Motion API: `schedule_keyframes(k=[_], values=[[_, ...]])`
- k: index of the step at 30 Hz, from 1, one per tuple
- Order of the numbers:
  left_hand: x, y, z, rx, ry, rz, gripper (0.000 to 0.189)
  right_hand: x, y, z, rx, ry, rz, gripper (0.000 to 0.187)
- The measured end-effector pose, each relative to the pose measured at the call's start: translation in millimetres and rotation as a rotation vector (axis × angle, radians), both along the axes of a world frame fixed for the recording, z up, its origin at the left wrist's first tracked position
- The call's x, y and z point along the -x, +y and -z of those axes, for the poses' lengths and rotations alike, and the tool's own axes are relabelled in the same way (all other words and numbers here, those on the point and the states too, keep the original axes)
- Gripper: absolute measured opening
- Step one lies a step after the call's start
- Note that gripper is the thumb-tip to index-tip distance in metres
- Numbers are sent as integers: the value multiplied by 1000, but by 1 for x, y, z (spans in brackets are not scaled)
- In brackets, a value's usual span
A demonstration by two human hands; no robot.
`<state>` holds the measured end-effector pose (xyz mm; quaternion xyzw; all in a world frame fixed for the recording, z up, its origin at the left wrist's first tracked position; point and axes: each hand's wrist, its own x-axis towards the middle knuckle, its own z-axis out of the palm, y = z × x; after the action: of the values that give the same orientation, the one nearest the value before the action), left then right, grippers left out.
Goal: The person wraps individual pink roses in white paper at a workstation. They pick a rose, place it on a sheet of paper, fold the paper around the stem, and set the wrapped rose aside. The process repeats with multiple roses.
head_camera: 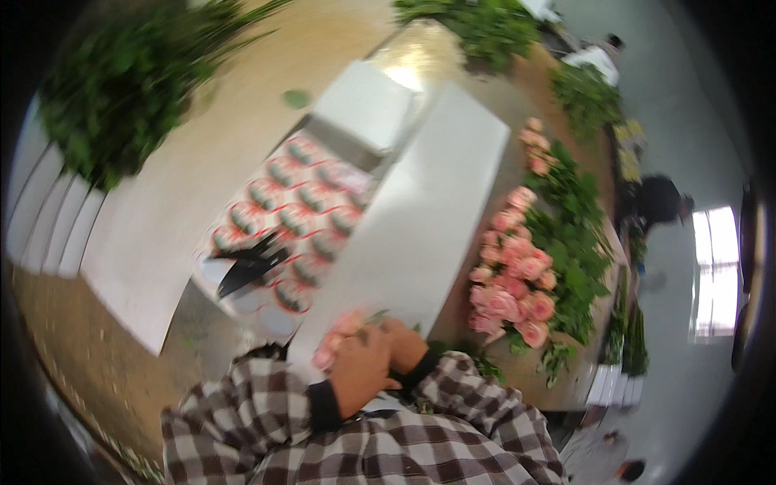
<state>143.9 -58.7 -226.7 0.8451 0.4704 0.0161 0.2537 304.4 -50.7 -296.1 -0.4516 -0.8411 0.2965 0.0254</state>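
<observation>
Near my body, a few pink roses (339,330) lie at the near end of a long white sheet (424,212). My left hand (362,367) curls around them just below the blooms. Right beside it, my right hand (406,345) is closed in at the same flowers, its fingertips partly hidden behind the left. A green leaf pokes out above the two hands. Left of the white sheet is a board or sheet with rows of round red-and-white printed labels (297,218). On it rests a black hand tool (251,267), too blurred to name exactly.
A pile of pink roses (512,285) with leafy stems (570,236) lies to the right. Green foliage (121,91) is heaped at the far left over white sheets (57,212). A white box-like block (364,103) stands beyond the labels. A person (658,200) is in the background.
</observation>
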Motion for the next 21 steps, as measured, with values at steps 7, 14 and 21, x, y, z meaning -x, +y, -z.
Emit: schedule_keyframes(k=[7,14,21], values=[[10,13,9,-27,-41,185,68,-8,15,-40,57,-57,135,29],[9,17,18,-106,16,239,62,-210,49,-135,-761,71,894,17],[0,18,7,-44,103,206,54,-305,76,-97,-199,-377,732,36]])
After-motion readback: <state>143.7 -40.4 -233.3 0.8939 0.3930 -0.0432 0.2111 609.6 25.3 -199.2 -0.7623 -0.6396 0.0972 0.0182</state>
